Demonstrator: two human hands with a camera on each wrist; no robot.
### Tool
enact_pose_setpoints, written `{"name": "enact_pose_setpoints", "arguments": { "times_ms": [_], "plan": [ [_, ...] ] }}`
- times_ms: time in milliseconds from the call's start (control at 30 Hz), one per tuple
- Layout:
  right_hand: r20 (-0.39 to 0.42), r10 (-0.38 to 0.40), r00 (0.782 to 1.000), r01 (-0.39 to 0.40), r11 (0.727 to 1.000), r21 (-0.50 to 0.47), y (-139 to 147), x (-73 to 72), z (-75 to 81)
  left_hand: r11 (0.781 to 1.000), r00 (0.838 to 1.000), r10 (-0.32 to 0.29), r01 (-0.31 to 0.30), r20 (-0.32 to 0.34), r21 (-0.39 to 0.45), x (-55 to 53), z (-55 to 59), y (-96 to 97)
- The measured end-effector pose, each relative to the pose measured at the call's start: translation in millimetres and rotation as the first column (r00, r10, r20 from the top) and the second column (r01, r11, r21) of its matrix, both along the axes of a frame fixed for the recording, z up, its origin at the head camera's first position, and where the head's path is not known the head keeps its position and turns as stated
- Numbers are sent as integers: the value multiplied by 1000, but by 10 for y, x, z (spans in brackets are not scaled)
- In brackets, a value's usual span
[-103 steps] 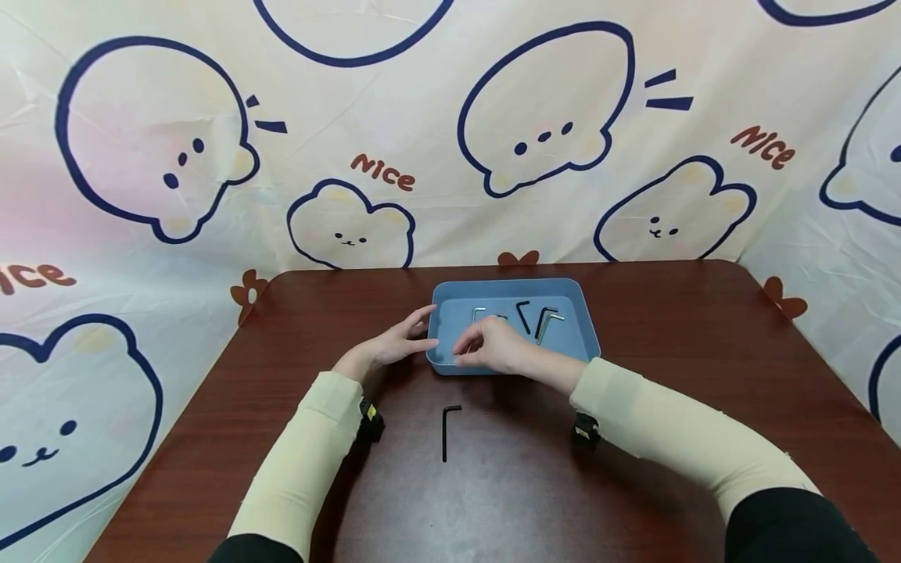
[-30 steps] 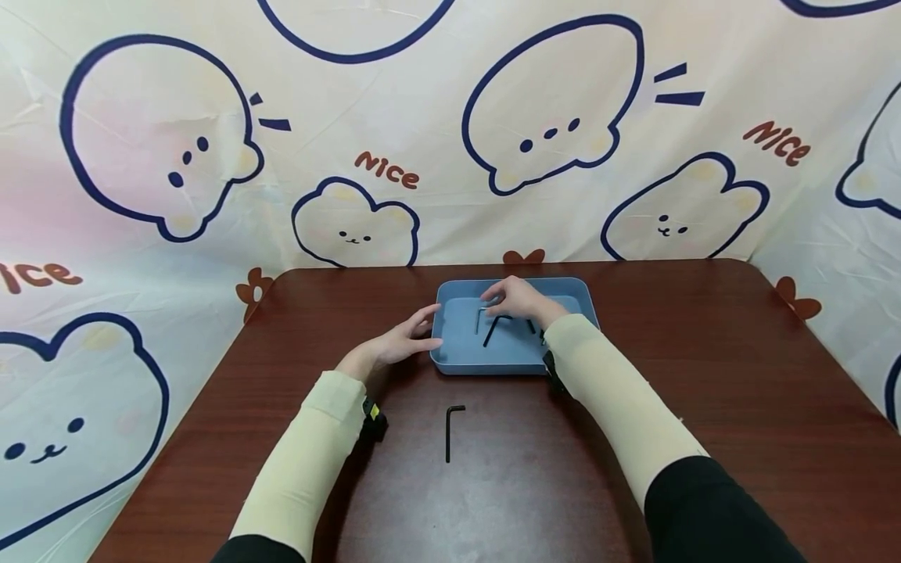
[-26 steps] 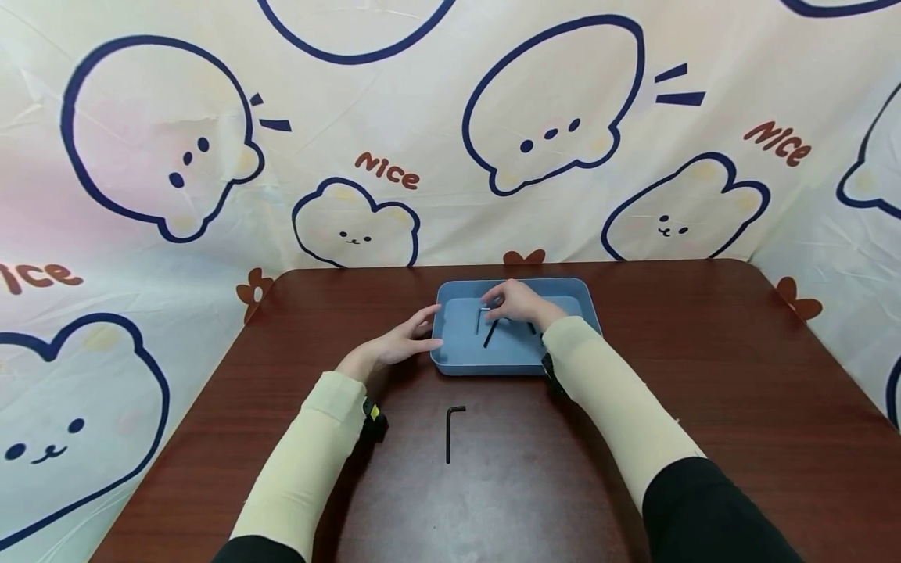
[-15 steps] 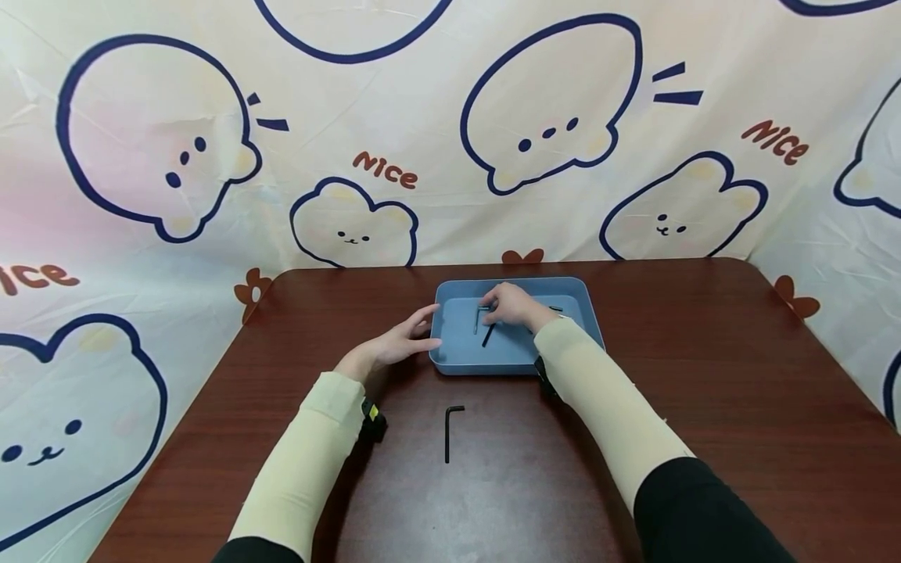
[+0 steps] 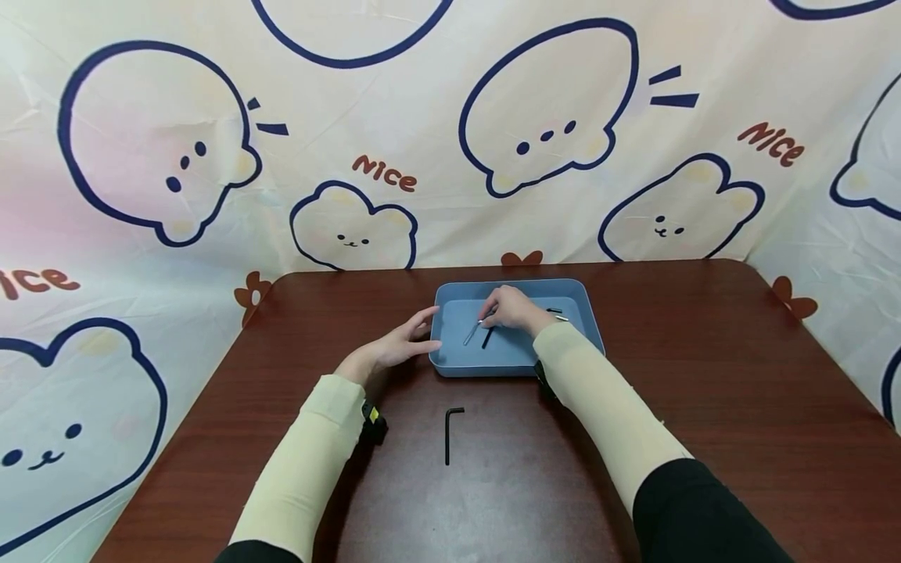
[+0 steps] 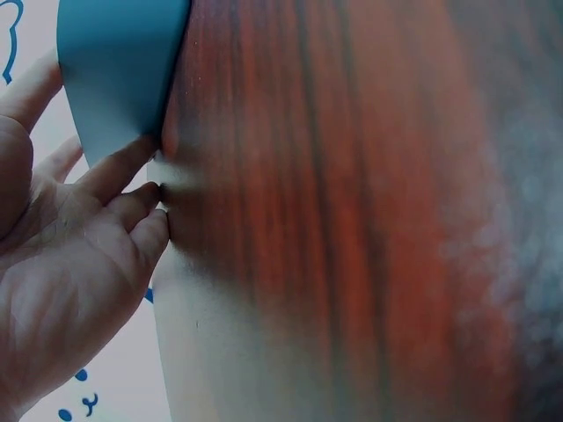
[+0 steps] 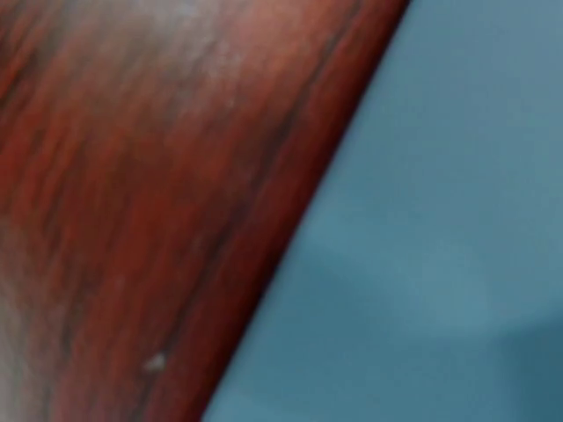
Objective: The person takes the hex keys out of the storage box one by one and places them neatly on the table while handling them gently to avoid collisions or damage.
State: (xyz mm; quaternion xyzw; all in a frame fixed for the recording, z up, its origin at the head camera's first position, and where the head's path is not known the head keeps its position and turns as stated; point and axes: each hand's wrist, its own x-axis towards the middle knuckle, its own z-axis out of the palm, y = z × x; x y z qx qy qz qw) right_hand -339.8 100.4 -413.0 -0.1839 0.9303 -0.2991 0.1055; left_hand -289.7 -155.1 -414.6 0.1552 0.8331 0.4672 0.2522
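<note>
I observe the right hand pinching a silver hex key inside the tray; the left hand, fingers spread, touches the tray's left wall.

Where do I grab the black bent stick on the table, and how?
Probably pinch the black bent stick midway along its long part, straight from above: it lies flat on the table, long part pointing towards you, both sides free.
</note>
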Motion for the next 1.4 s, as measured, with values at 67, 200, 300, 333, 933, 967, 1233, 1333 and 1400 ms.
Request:
{"name": "enact_pose_setpoints", "arguments": {
  "times_ms": [67, 200, 300, 333, 933, 967, 1233, 1333, 1400],
  "plan": [
    [-5, -3, 1000, 3, 1000, -4, 2, 4, -2, 1000, 1000, 1, -1, -2, 1, 5, -1, -1],
    [-11, -14, 1000, 14, 1000, -1, 2, 9, 2, 1000, 1000, -1, 1, -8, 3, 14, 1, -5],
    [-12, -22, 1000, 22, 1000, 6, -4, 9, 9, 1000, 1000, -4, 4, -12, 6, 17, 3, -6],
    [-14, -22, 1000, 22, 1000, 8, -5, 9, 11, 1000, 1000, -4, 4, -12, 5, 18, 4, -6],
    [-57, 14, 998, -13, 1000, 10, 0, 15, -10, 1000, 1000, -9, 9, -9, -6, 15, 0, 1],
    [-56, 20, 998, -20, 1000, 9, 2, 13, -13, 1000, 1000, -7, 7, -4, -7, 15, 0, 1],
    [-69, 58, 996, -56, 998, 18, 6, -6, -35, 1000, 1000, 6, -6, -2, -4, 28, 8, 0],
    [-62, 50, 997, -49, 999, 19, 4, -10, -30, 1000, 1000, 7, -7, -2, -3, 19, -3, 0],
    [-55, 39, 998, -38, 999, 19, 5, -10, -26, 1000, 1000, 4, -4, -2, -3, 15, -7, -2]
  ]
}}
